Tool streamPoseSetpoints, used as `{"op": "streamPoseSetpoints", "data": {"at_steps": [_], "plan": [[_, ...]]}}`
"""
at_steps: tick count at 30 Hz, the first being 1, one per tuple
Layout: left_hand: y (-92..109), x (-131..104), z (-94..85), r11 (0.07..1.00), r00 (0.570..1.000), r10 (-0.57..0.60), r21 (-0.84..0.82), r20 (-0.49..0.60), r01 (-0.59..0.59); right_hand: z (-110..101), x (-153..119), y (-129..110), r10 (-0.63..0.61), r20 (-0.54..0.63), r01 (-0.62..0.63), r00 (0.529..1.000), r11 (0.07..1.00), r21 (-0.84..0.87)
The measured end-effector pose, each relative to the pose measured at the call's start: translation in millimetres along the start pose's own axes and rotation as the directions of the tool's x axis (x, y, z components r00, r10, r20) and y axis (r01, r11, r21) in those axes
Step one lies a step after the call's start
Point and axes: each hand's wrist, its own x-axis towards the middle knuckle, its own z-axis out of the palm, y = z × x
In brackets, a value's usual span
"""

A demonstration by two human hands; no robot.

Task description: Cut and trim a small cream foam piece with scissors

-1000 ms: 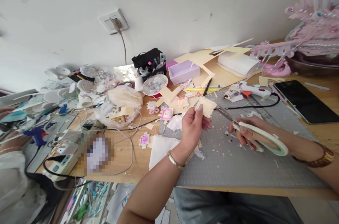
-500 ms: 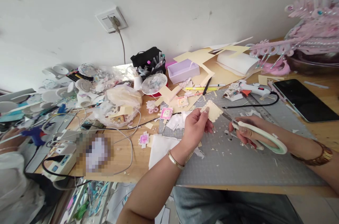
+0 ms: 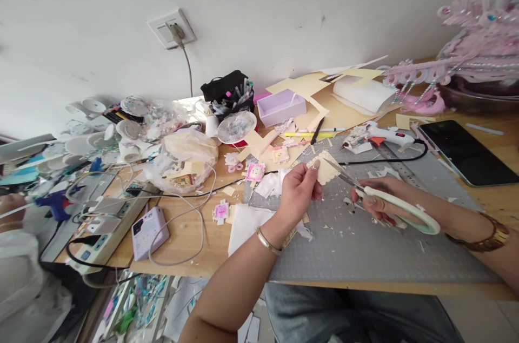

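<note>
gridded grey mat (image 3: 365,246), left hand (image 3: 300,187) pinching scalloped cream card (image 3: 326,170), right curled through pale-handled scissors (image 3: 395,203)

Before me was a pale wall (image 3: 259,19) with some small dark marks, and on it a white socket (image 3: 164,32). My wooden table (image 3: 182,246) stood along this wall. Under it I saw a light tiled floor (image 3: 478,318). The light was soft and even.
</note>
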Motion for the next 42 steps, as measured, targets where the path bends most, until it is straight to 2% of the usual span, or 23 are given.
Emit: {"op": "streamPoseSetpoints", "data": {"at_steps": [5, 15, 28, 31, 35, 38, 42], "plan": [[1, 0, -0.1, 1.0, 1.0, 0.002, 0.016, -0.013, -0.002, 2, -1, -7, 0.0, 0.008, 0.0, 1.0, 1.0, 0.007], [-1, 2, -0.3, 1.0, 1.0, -0.004, -0.003, 0.0, 0.004, -1, 3, 8, 0.003, 0.01, -0.003, 1.0, 1.0, 0.001], [0, -1, 0.8, 0.998, 1.0, -0.009, -0.063, 0.003, 0.01, 1, 0, 0, 0.005, -0.029, -0.005, 1.0, 1.0, -0.002], [0, -1, 2.1, 0.998, 0.999, 0.009, -0.067, -0.034, -0.011, 1, 0, -1, 0.024, -0.041, -0.024, 0.999, 1.0, 0.001], [0, 1, 2.9, 0.99, 0.99, 0.048, -0.126, -0.136, -0.065, -4, 0, -2, 0.067, -0.017, -0.065, 0.998, 0.994, 0.089], [-1, 1, 3.8, 0.984, 0.994, 0.015, -0.176, -0.107, -0.034, -4, -1, -8, 0.044, -0.156, -0.026, 0.987, 0.993, 0.113], [-6, -2, 7.6, 0.981, 0.993, -0.06, -0.177, 0.104, 0.078, 1, 0, -16, -0.015, -0.433, 0.12, 0.901, 0.969, 0.218]]}}
